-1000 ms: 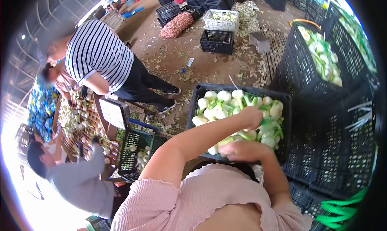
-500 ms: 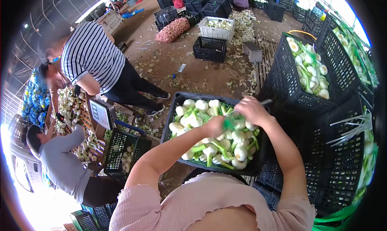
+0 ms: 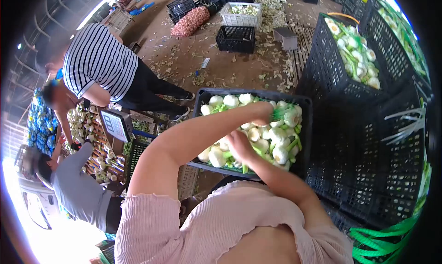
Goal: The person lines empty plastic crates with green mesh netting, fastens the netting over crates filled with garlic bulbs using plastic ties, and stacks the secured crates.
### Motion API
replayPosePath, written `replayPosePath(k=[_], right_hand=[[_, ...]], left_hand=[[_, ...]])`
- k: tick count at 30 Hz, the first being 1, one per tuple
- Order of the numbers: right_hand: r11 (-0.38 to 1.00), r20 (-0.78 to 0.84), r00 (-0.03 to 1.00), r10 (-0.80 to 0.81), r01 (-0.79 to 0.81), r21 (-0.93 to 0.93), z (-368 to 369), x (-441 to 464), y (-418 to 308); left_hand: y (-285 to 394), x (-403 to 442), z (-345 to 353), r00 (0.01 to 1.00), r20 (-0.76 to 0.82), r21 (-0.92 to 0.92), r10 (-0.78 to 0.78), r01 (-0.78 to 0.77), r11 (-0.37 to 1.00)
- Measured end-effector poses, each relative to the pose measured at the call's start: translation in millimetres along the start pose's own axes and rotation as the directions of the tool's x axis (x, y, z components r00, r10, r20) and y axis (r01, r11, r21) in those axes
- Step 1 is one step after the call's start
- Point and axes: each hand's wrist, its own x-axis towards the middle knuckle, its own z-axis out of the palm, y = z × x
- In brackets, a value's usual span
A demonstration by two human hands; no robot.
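On the right, large black perforated crates [image 3: 359, 172] are stacked. In front of the person, a black plastic crate [image 3: 305, 121] is filled with a heap of green-stemmed garlic bulbs [image 3: 278, 136]. The right hand [image 3: 238, 143] is lowered to the bulbs left of the crate's middle; its fingers are hidden, so its grip cannot be told. By the closed left hand [image 3: 264, 113], reached across toward the crate's far right, green mesh netting [image 3: 278, 115] is gripped.

Bulbs [image 3: 217, 157] are white, netting [image 3: 278, 114] green, crate [image 3: 305, 126] black, top [image 3: 248, 213] pink, a shirt [image 3: 94, 59] striped.
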Motion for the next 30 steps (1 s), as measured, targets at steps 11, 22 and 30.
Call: replayPosePath(k=[11,22,30], right_hand=[[0.967,-0.106,0.966,-0.237,0.223,-0.125,18.0,44.7,34.5],[0.252,0.382,0.914,-0.141,0.406,-0.879,-153.0,41.4,-17.9],[0.469,0.114,0.982,0.151,0.030,-0.883,-109.7,-90.4,-4.2]], left_hand=[[11.9,-27.1,9.2,0.947,0.104,0.222,0.304,-0.320,0.921],[-1.0,-35.9,12.7,0.898,0.111,0.221,0.425,-0.439,0.871],[-24.5,-26.7,-3.1,0.956,0.280,-0.878,-0.082,0.290,0.382]])
